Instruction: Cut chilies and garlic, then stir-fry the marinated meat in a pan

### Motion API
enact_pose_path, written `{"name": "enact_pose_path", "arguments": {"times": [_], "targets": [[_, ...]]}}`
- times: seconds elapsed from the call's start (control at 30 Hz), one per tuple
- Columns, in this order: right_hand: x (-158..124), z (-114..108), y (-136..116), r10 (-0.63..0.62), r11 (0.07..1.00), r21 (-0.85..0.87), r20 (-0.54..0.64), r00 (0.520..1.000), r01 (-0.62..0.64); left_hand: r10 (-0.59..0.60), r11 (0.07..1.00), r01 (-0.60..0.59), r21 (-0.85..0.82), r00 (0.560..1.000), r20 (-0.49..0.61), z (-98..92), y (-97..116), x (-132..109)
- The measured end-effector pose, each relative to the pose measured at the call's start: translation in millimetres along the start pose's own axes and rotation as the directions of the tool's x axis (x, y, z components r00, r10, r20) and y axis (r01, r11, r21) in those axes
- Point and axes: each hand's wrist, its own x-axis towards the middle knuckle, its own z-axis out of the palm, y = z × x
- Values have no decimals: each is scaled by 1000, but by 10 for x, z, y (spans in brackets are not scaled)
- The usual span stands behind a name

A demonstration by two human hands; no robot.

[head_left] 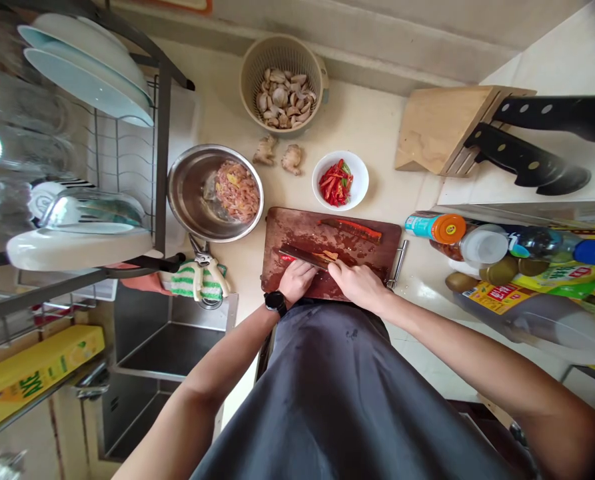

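Two hands at work: my right hand (360, 283) is closed around a kitchen knife (302, 256), with the blade reaching left just above my left hand (297, 280). That hand, black watch (276, 302) on its wrist, is curled down with its fingers on a red chili piece (287, 258), on a dark wooden cutting board (277, 230). A long red chili strip (352, 230) lies on the board just ahead of both hands.

Ahead of my hands: a white bowl of sliced red chili (340, 183), two ginger knobs (277, 155), and farther on a round plastic basket (244, 80) of garlic bulbs (280, 93). Ahead and left, a steel bowl (174, 190) holds minced meat (237, 192). Left of my left hand, kitchen shears (204, 263) sit on a green-and-white striped cloth (190, 280), with a steel sink (170, 340) nearer me and a dish rack (162, 167) farther left. Ahead and right, a wooden knife block (440, 130) holds two black-handled knives (527, 160); bottles (482, 245) stand right of my right hand.
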Motion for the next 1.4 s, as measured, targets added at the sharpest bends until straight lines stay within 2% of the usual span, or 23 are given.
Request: {"name": "enact_pose_path", "arguments": {"times": [0.1, 0.2, 0.33, 0.5, 0.63, 0.9, 1.13, 1.23, 1.4], "targets": [[-50, 50, -8, 74, 997, 12, -38, 997, -74, -9, 1000, 9, 12, 1000, -9, 19, 15, -14], [-220, 118, -113, 176, 984, 3, -84, 981, -176, -34, 999, 35, 33, 999, -17, 50, 47, -25], [-399, 152, -308, 174, 984, -14, -81, 981, -176, -54, 993, 59, 105, 997, -46, 102, 73, -31], [-400, 115, -424, 207, 978, -27, -14, 978, -207, -70, 988, 75, 135, 996, -47, 129, 77, -17], [-409, 98, -455, 226, 974, -22, -18, 974, -227, -71, 990, 74, 123, 997, -29, 114, 84, -4], [-403, 112, -480, 248, 969, 9, 7, 969, -248, -38, 988, 42, 150, 999, -30, 74, 100, 22], [-195, 237, -408, 213, 975, 59, 40, 976, -215, -43, 990, 47, 131, 998, -37, 75, 98, 23], [-122, 280, -336, 206, 974, 95, 10, 979, -206, -53, 993, 57, 99, 997, -48, 79, 109, 30], [-228, 289, -287, 306, 944, 153, -63, 950, -294, -21, 998, 22, 67, 999, -27, 27, 134, 32]]}}
